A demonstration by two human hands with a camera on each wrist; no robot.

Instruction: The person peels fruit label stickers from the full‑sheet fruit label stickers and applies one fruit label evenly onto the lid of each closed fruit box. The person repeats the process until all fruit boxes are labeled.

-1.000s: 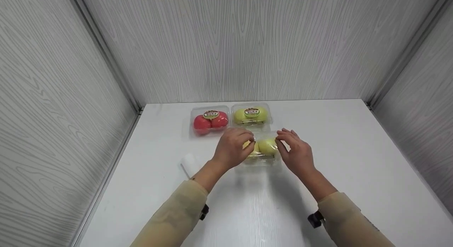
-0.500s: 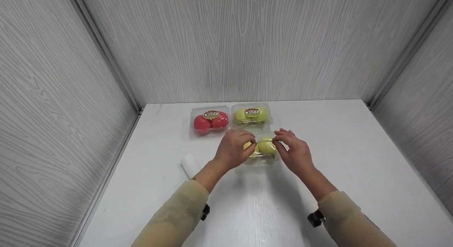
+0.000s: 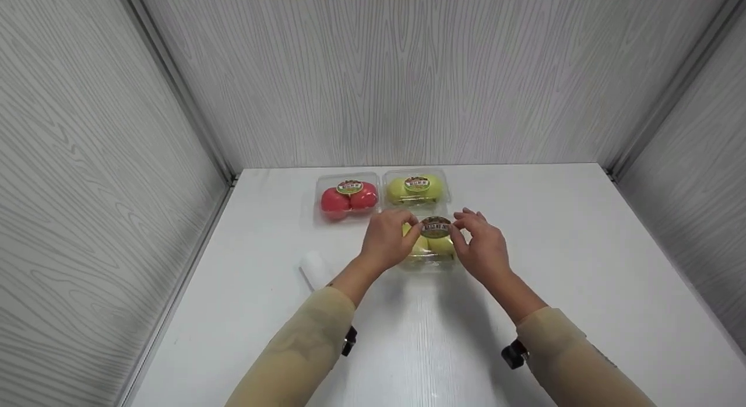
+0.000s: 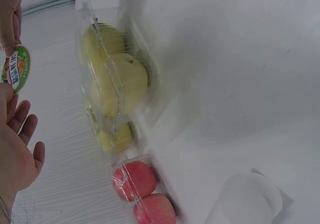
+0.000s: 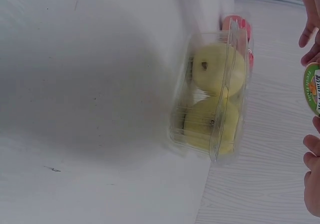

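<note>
An oval fruit sticker [image 3: 436, 227] with a dark rim and pale lettering is stretched between both hands. My left hand [image 3: 387, 239] pinches its left end, and my right hand [image 3: 482, 246] pinches the right end. Below it lies a closed clear plastic box [image 3: 430, 260] with two yellow-green apples [image 5: 210, 121] inside. The sticker is held apart from the box lid in both wrist views; its green printed face [image 4: 18, 69] shows in the left wrist view. No sticker shows on this box.
Behind stand a labelled box of red apples [image 3: 348, 200] and a labelled box of yellow-green apples [image 3: 417, 191]. A white roll [image 3: 316, 268] lies left of my left forearm. Grey wood-grain panels [image 3: 373, 80] enclose the white table [image 3: 583, 267] at back and sides.
The sticker, seen edge-on half a second ago, has tilted so its face shows to the head camera. Both hands have shifted slightly and stay close together over the box.
</note>
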